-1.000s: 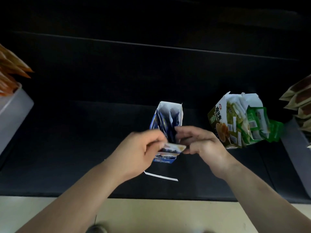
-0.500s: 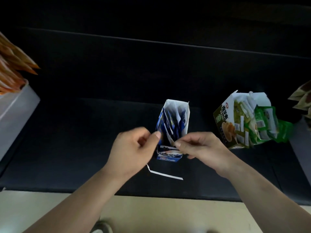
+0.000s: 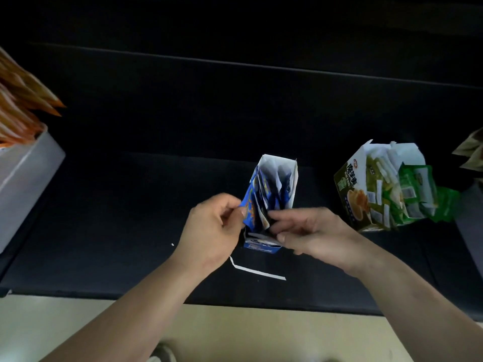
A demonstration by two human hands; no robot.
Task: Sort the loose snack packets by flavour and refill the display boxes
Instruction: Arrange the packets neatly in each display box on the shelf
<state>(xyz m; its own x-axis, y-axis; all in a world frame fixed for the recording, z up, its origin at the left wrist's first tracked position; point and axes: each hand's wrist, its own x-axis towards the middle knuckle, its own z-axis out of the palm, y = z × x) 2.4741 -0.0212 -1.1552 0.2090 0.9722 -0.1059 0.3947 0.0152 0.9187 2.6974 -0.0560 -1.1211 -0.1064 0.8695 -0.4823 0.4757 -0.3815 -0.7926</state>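
A blue box (image 3: 283, 178) stands open-topped on the black bench (image 3: 130, 218), and everything else is placed from it. It holds a row of blue packets standing on edge, their tops poking above its white inner walls. The left hand (image 3: 211, 231) is at the box's near-left corner, thumb and forefinger closed in a pinch on the edge of the blue packet (image 3: 249, 211) that stands outermost on that side. The right hand (image 3: 311, 231) is at the box's near-right corner, fingers curled over the near end and reaching among the packet tops, thumb against the printed front wall; whether it grips a packet as well as the box I cannot tell. Just nearer the person than the box, a thin white paper strip (image 3: 258, 271) lies flat on the bench. To the right of the box, apart from it, a green box (image 3: 352, 194) leans with green packets (image 3: 413, 194) spilling from its open top. Far to the left of the box sits a grey box (image 3: 26, 168) with orange packets (image 3: 21, 105) fanning out above its rim.
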